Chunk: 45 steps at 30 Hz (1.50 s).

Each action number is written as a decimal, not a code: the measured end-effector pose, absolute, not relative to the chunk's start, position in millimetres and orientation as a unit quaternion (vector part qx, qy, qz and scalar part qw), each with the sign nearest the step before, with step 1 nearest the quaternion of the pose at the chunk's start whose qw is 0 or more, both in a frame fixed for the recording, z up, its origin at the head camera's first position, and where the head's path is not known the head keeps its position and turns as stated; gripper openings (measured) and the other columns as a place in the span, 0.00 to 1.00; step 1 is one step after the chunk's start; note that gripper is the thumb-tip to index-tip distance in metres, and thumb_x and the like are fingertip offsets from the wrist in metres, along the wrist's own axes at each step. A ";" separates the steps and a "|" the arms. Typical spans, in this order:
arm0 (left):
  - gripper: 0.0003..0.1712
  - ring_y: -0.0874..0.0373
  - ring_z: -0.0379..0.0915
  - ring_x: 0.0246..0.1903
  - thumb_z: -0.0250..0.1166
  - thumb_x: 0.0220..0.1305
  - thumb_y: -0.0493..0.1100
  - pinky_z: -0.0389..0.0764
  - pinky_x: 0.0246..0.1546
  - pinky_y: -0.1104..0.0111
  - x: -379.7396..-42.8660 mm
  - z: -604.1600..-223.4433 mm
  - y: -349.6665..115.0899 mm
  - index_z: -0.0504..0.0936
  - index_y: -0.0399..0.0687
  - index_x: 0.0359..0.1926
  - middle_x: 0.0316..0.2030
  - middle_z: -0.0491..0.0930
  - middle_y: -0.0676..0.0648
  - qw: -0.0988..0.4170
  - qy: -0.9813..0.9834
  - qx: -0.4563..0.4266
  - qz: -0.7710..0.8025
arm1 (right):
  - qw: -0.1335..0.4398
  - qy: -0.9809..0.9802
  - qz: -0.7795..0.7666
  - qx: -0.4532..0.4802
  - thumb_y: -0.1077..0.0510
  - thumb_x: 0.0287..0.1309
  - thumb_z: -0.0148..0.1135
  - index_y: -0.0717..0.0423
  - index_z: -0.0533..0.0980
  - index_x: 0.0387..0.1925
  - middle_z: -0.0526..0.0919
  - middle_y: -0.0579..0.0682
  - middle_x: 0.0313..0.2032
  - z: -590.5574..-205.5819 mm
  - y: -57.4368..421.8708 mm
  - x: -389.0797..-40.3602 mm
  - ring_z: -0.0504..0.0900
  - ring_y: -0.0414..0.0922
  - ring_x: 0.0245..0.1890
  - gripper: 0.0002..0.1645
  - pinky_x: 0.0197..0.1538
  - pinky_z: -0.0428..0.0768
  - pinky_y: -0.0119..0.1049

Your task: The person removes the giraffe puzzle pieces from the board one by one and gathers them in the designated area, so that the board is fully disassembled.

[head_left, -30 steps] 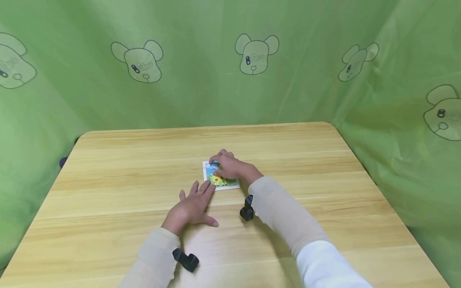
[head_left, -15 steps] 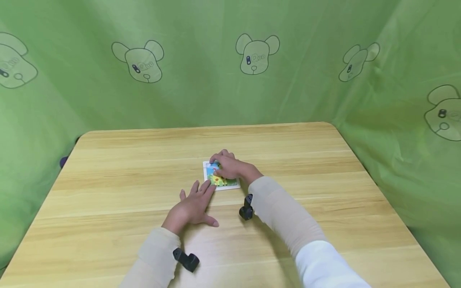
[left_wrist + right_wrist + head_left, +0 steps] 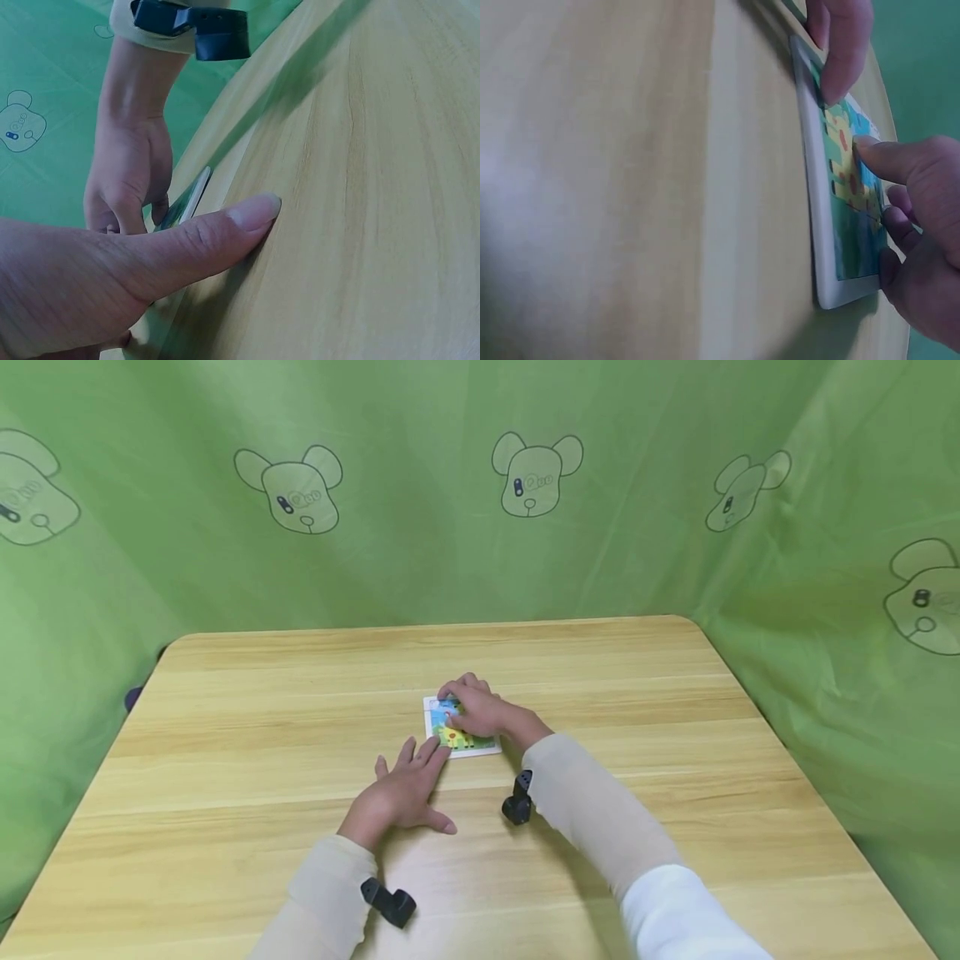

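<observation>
A small jigsaw puzzle with a white border and a yellow giraffe on blue and green lies flat on the table. My left hand is spread palm down, its fingertips on the puzzle's near left corner and the thumb apart on the wood. My right hand curls over the far right part, covering much of the picture. In the right wrist view, the right thumb touches the puzzle's face, with the other fingers bent at its far edge. In the left wrist view the left thumb hides most of the puzzle.
The wooden table has rounded far corners. Green curtains with printed bear heads stand behind it and at both sides. Black wrist cameras are strapped to the left sleeve and right sleeve.
The right wrist and its camera shift very slightly to the right. The left hand and the puzzle stay in place.
</observation>
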<state>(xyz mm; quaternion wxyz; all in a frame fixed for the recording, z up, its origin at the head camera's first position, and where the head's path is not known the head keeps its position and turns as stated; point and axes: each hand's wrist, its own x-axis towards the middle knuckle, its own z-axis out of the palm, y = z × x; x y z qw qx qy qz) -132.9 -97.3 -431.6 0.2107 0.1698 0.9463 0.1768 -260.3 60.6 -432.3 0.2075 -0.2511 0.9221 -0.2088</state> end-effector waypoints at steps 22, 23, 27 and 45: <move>0.68 0.37 0.33 0.71 0.72 0.40 0.68 0.44 0.59 0.29 -132.6 -432.3 -97.1 0.44 0.51 0.74 0.75 0.39 0.45 0.207 0.947 0.174 0.175 | 0.127 0.935 -0.221 -0.247 0.47 0.62 0.57 0.50 0.72 0.56 0.69 0.50 0.54 -447.6 57.2 -255.1 0.65 0.48 0.53 0.23 0.55 0.65 0.45; 0.68 0.37 0.34 0.71 0.72 0.39 0.68 0.44 0.59 0.29 -132.6 -432.2 -97.2 0.44 0.51 0.74 0.75 0.39 0.45 0.207 0.947 0.174 0.175 | 0.127 0.935 -0.221 -0.247 0.47 0.62 0.57 0.49 0.72 0.55 0.69 0.50 0.54 -447.7 57.1 -255.3 0.65 0.48 0.53 0.22 0.54 0.65 0.45; 0.68 0.37 0.34 0.71 0.72 0.39 0.68 0.44 0.59 0.29 -132.6 -432.4 -97.3 0.44 0.51 0.74 0.75 0.40 0.45 0.206 0.947 0.174 0.174 | 0.127 0.934 -0.223 -0.248 0.46 0.61 0.57 0.50 0.73 0.54 0.68 0.50 0.54 -448.3 56.8 -255.9 0.65 0.49 0.53 0.22 0.54 0.65 0.45; 0.68 0.37 0.33 0.72 0.71 0.40 0.69 0.43 0.60 0.30 -133.8 -433.3 -97.1 0.43 0.53 0.75 0.75 0.39 0.46 0.212 0.948 0.172 0.164 | 0.116 0.941 -0.207 -0.241 0.44 0.62 0.56 0.51 0.71 0.57 0.68 0.51 0.52 -450.7 58.8 -255.6 0.66 0.47 0.49 0.26 0.54 0.67 0.43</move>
